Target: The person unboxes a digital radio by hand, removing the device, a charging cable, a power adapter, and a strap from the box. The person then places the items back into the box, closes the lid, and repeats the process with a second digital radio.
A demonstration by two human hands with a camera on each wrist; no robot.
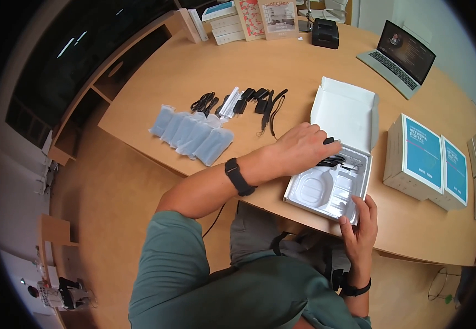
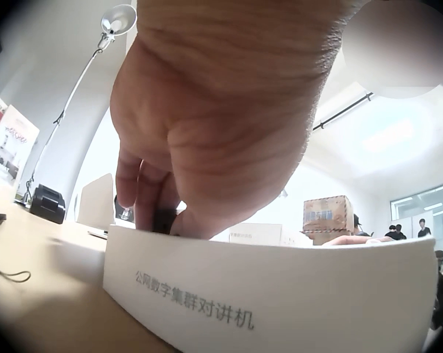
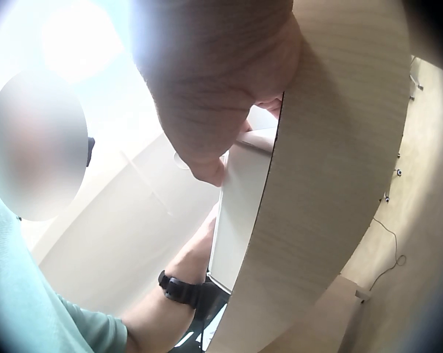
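An open white box (image 1: 290,198) with a moulded plastic tray (image 1: 310,186) sits near the table's front edge, its lid (image 1: 343,112) folded back. Over the tray's far end, my left hand (image 1: 302,149) pinches a small black power adapter (image 1: 330,141), partly hidden by the fingers. A coiled black cable (image 1: 332,161) lies in the tray just below. My right hand (image 1: 362,227) grips the box at its near right corner, thumb and fingers at the rim. In the left wrist view, the fingers reach down behind the box's printed wall (image 2: 265,294).
Left of the box lie several sleeved dark items (image 1: 191,134), black cables (image 1: 204,102), more adapters (image 1: 255,96) and black straps (image 1: 273,112). Blue-and-white boxes (image 1: 413,159) stand to the right, with a laptop (image 1: 402,57) behind. Books and a black device (image 1: 325,34) are at the back.
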